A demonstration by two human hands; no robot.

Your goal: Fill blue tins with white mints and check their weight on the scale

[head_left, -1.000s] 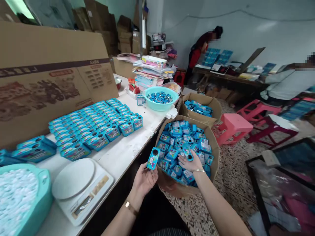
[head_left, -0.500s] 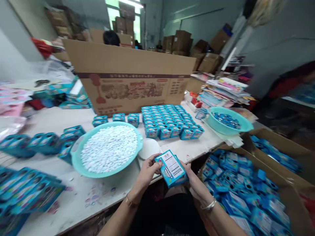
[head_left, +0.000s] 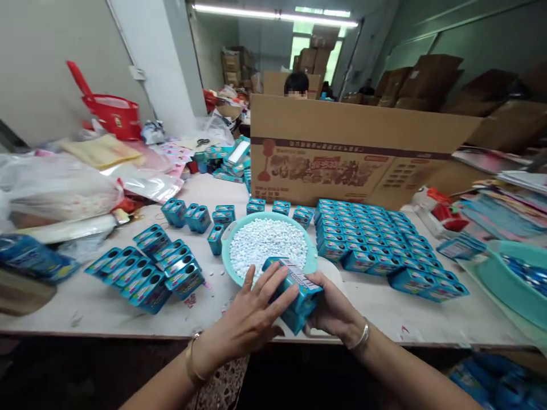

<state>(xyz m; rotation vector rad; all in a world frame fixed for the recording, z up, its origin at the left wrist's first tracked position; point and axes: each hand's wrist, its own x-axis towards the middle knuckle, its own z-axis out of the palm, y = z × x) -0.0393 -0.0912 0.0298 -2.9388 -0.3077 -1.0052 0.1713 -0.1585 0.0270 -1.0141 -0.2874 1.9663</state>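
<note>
A blue printed candy box [head_left: 294, 285] is held tilted between my hands over the front edge of the white table; it may be two boxes together. My right hand [head_left: 335, 307] grips its right end. My left hand [head_left: 252, 313] lies over its left side, fingers across the top and the little finger lifted. The thumb is low and partly hidden. Just behind the box stands a pale green basin [head_left: 226, 250] full of small white candies [head_left: 269, 242]. Several similar boxes with round holes [head_left: 141, 273] stand left of the basin, and a large block of them [head_left: 367, 233] stands right.
A large cardboard sheet [head_left: 342, 131] stands upright behind the boxes, with a person's head [head_left: 296, 84] beyond it. To the right is another green basin [head_left: 504, 273] with blue wrapped pieces. Plastic bags [head_left: 60, 188] and a red basket [head_left: 115, 117] are at the left.
The view has swung left and more of the table's left side shows. My hands have brought the box from the table's front right to before the white candies and turned it.
</note>
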